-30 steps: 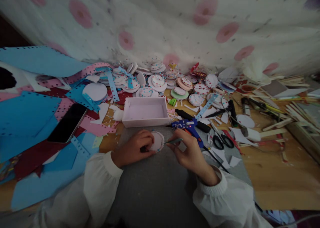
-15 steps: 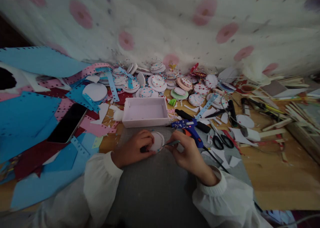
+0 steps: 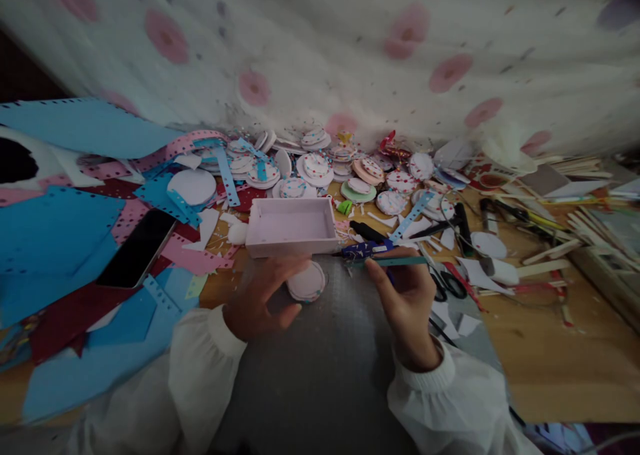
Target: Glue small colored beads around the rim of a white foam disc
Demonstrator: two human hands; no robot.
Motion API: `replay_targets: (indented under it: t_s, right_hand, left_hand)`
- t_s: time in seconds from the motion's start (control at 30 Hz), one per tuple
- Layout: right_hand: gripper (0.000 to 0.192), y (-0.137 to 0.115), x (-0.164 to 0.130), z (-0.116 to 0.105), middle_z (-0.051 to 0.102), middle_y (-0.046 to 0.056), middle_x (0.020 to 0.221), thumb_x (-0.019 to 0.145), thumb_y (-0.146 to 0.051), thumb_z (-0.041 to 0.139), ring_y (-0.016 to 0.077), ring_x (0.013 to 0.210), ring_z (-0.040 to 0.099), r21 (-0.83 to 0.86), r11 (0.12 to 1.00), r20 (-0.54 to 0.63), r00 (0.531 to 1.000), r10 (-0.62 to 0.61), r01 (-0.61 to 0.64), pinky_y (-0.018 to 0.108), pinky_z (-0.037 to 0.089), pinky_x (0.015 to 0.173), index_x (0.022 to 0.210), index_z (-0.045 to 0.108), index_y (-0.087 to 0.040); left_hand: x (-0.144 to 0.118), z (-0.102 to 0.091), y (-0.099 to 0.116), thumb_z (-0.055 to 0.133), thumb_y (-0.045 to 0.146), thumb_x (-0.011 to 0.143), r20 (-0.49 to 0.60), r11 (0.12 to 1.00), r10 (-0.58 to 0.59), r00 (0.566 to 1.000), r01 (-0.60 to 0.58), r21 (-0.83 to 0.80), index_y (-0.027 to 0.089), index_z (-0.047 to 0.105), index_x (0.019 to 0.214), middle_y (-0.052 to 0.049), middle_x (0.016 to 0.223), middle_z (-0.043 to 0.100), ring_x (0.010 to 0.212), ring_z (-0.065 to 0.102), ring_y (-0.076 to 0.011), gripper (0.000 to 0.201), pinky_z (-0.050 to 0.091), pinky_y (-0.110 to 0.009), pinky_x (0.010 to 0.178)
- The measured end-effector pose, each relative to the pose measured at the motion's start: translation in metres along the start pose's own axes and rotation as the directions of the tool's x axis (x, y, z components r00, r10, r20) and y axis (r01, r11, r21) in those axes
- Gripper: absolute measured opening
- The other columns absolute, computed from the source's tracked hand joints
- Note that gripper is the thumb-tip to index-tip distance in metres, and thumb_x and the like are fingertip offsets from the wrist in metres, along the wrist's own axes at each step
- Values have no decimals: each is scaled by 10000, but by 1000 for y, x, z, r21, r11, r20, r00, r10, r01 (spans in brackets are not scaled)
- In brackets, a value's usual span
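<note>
Left hand (image 3: 260,298) spread beside one disc (image 3: 306,284); right hand (image 3: 407,295) pinches one tweezers (image 3: 395,261).

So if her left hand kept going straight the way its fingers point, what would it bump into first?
Probably the pale pink tray. The left hand is open, fingers aimed up toward the tray's near wall, with the round disc just to its right. Depth is hard to judge.

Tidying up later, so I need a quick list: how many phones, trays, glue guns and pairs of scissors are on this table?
Phone: 1
Tray: 1
Glue gun: 1
Scissors: 1
Total: 4
</note>
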State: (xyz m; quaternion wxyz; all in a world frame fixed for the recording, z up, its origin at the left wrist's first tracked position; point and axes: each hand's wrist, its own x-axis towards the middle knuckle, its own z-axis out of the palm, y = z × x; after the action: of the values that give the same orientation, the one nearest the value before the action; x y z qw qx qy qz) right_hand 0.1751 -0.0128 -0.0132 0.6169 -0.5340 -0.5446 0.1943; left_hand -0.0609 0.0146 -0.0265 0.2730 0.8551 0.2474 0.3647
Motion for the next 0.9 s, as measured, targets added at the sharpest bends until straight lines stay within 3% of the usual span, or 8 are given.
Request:
replay_targets:
  t_s: [0.13,0.23,0.37,0.53,0.6,0.73,0.9]
  right_hand:
    - [111,0,-1,2,575,-4,753,798,-236,681,123,630,528,21,999,-36,998,51,-50,258,441,558,854,590,-209]
    - [116,1,-2,3,591,-2,751,801,-241,678,132,657,555,11,999,-35,998,46,-45,256,451,567,873,592,-211]
    - [119,0,-1,3,604,5,783,802,-233,678,130,672,570,6,999,-45,998,35,-35,257,465,579,890,602,-208]
    - [151,-2,1,6,641,13,826,771,-201,708,148,741,624,16,1000,-56,998,-12,13,286,511,647,880,604,-211]
    - [145,-2,1,6,663,16,832,760,-174,716,166,801,651,21,998,-36,998,-52,53,315,527,716,847,607,-212]
    - [121,2,0,6,697,31,852,757,-146,716,190,833,673,4,995,25,994,-102,102,357,530,767,805,625,-210]
    - [92,4,9,12,710,20,783,764,-152,712,187,761,658,-101,978,146,975,-165,181,346,516,714,789,668,-228]
  left_hand:
    - [-3,2,-1,391,215,935,-123,977,-212,970,209,-35,246,210,1485,-140,1504,305,1011,591,-195,581,395,-420,1005]
    - [-1,4,-1,351,244,963,-165,944,-325,931,329,-2,236,181,1497,-150,1473,345,850,586,-148,560,451,-375,900]
    - [3,4,-2,446,210,926,-170,943,-298,939,317,101,204,335,1420,-121,1251,532,826,577,-145,506,480,-337,845]
    - [1,7,-6,537,143,861,-215,927,-285,934,326,186,198,549,1208,-74,1155,576,655,572,-83,351,512,-264,700]
    - [-2,9,-8,535,118,853,-226,934,-263,938,306,186,202,588,1154,-60,1096,607,666,593,-88,317,507,-232,634]
    - [-6,12,-10,531,78,839,-256,949,-198,946,251,193,195,628,1068,-63,1036,642,861,645,-141,275,524,-225,668]
    - [-7,12,-9,518,52,826,-265,955,-184,947,236,180,160,640,1045,-75,1015,652,667,631,-93,273,508,-207,574]
